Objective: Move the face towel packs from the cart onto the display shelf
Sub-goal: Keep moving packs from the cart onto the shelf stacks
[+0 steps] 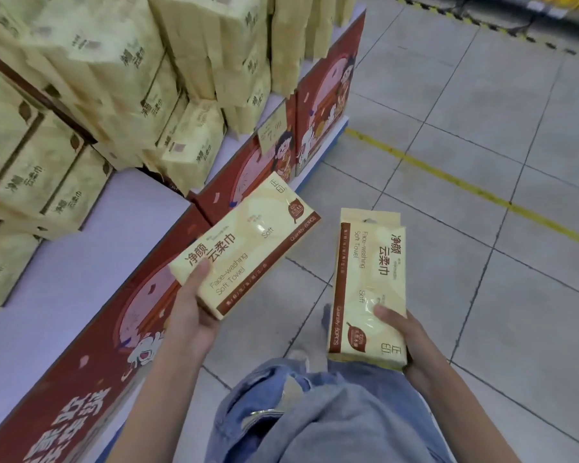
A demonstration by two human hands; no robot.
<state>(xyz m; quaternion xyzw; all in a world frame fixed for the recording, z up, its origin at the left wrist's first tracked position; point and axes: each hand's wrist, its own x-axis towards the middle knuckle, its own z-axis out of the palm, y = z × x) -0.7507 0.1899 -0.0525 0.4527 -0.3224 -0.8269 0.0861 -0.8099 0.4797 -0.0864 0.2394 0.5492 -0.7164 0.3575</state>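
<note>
left hand [189, 317]: fingers clamped on one face towel pack [248, 248], above display shelf [64, 282] edge | right hand [411, 342]: fingers clamped on second pack [366, 285], over floor [482, 195]

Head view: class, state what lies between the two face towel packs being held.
In the head view, only bare grey floor tiles show between the left-hand pack and the right-hand pack.
</note>
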